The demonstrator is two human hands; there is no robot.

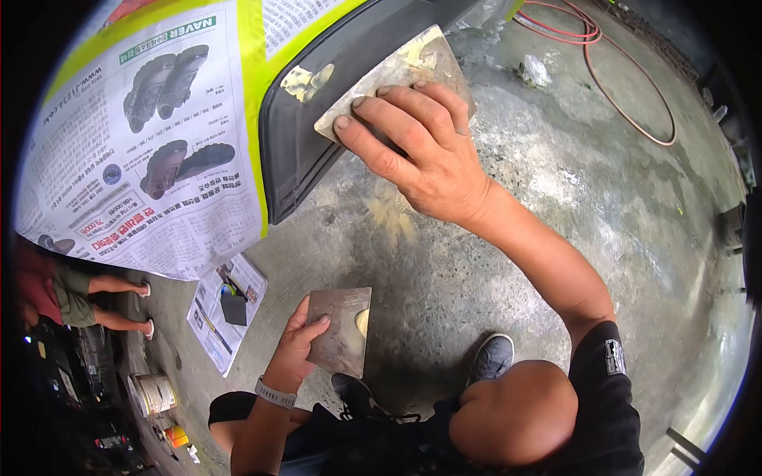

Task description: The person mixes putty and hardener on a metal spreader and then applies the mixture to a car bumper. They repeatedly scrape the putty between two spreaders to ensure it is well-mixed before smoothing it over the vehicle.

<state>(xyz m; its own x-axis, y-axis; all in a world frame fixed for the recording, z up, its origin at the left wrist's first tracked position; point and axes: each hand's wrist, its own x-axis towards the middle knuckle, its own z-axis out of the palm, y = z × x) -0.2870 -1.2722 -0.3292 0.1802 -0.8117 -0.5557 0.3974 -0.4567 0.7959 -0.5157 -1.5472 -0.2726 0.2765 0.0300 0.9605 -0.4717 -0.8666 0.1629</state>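
My right hand [429, 147] presses a flat, putty-smeared spreader [425, 63] against the dark car panel [295, 143], fingers spread over its face. Beside the spreader's left edge, a patch of pale yellow putty [305, 82] sits on the panel. Lower down, my left hand [295, 343] grips a square metal putty plate [337, 337], thumb on top. A small dab of yellow putty [362, 322] clings to that plate's right edge. Newspaper [186, 95] and yellow-green masking tape [254, 119] cover the area left of the panel.
Newspaper sheets [226, 317] lie on the concrete floor with a dark box on them. Another person's legs [119, 301] show at the left, above a paint-stained bucket [152, 394]. A red hose [627, 87] coils at the upper right.
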